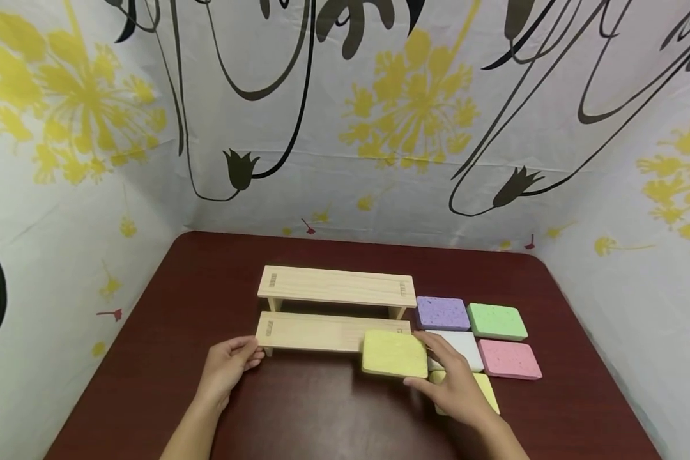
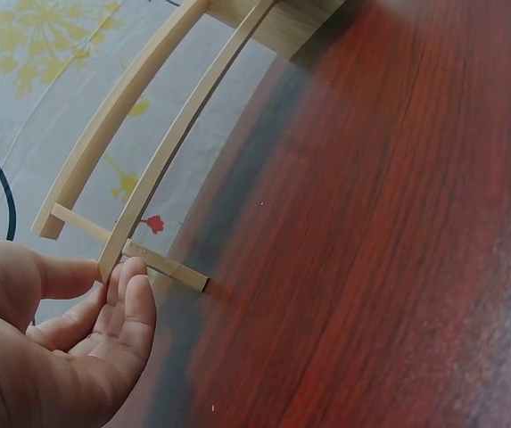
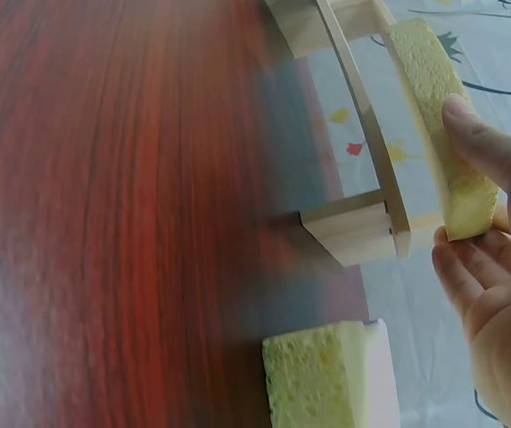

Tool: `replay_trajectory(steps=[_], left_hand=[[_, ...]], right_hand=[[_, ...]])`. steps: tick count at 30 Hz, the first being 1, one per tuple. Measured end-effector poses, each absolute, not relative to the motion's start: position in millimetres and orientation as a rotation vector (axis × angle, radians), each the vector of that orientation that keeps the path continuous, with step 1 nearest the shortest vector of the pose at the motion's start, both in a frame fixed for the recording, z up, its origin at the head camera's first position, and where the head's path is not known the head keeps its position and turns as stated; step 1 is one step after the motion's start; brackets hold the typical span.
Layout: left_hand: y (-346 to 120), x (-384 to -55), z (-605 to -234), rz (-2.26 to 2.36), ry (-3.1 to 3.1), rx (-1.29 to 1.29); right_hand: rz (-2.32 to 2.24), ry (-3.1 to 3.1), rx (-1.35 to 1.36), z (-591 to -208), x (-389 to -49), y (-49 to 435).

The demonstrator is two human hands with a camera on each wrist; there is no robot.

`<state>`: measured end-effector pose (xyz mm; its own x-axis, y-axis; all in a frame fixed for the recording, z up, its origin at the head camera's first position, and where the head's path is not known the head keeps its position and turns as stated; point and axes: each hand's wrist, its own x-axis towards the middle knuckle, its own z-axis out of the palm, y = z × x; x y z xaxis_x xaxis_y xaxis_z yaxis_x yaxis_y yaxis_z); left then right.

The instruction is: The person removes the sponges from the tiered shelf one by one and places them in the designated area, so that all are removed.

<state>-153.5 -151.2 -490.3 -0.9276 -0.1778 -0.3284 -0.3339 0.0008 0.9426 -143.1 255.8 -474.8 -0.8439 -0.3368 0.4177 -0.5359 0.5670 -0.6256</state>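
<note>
A two-step wooden rack point(image 1: 316, 331) of pale wood stands mid-table. At the left end of its lower step, my left hand point(image 1: 225, 368) pinches the board's edge between thumb and fingers, as the left wrist view also shows. My right hand point(image 1: 451, 380) holds a yellow sponge point(image 1: 394, 353) by its right side, raised near the right end of the lower step. In the right wrist view the thumb lies on one face of this sponge point(image 3: 442, 125) and fingers are at its end. A second yellow sponge point(image 1: 487, 390) lies on the table, partly hidden under the right hand.
Right of the rack lie a purple sponge point(image 1: 443, 313), a green sponge point(image 1: 497, 321), a pink sponge point(image 1: 510, 359) and a white sponge point(image 1: 462, 348). The dark red table point(image 1: 299, 409) is bordered by patterned cloth walls point(image 1: 333, 128) at the back and sides.
</note>
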Motion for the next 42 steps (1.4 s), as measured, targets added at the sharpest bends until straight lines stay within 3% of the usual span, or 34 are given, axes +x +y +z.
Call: replay_trajectory(steps=[42], left_hand=[[-152,-154,-487,2.041,2.133,-0.528]], right_hand=[[1.309,-2.528,0.691,-471,-116,330]])
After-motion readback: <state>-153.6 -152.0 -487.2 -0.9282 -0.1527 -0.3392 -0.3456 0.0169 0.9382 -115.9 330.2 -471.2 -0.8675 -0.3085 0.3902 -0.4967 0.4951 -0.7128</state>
